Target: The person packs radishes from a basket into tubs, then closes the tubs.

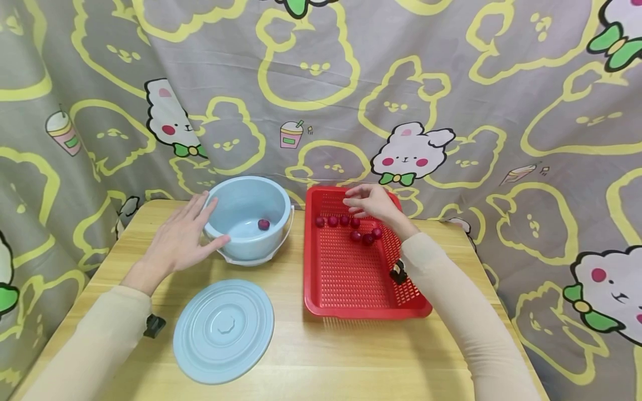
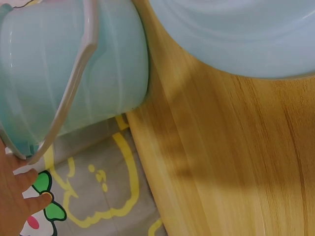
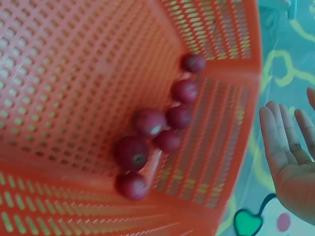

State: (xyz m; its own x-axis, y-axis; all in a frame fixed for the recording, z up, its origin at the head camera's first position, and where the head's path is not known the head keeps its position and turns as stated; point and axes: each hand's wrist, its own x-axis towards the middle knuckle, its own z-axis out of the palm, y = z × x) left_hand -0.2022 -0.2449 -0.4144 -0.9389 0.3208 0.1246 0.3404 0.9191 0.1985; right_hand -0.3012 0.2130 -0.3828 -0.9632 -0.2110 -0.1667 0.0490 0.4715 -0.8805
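Observation:
A light blue bucket [image 1: 246, 250] stands at the back left of the table, one dark red plum [image 1: 263, 224] on its bottom. My left hand [image 1: 183, 236] is at the bucket's left rim, fingers extended and thumb spread along the near side; the left wrist view catches its fingers [image 2: 37, 201] beside the rim. Over the back of a red plastic basket [image 1: 346, 267], my right hand [image 1: 373, 203] hovers with loosely bent fingers and nothing in them. Several plums [image 3: 150, 123] lie below it toward the basket's back end, some touching.
A round blue lid [image 1: 224, 331] lies flat on the wooden table [image 1: 296, 356], in front of the bucket. The bucket's pale handle [image 1: 281, 248] hangs down on its near side. Behind the table hangs a patterned curtain [image 1: 321, 72].

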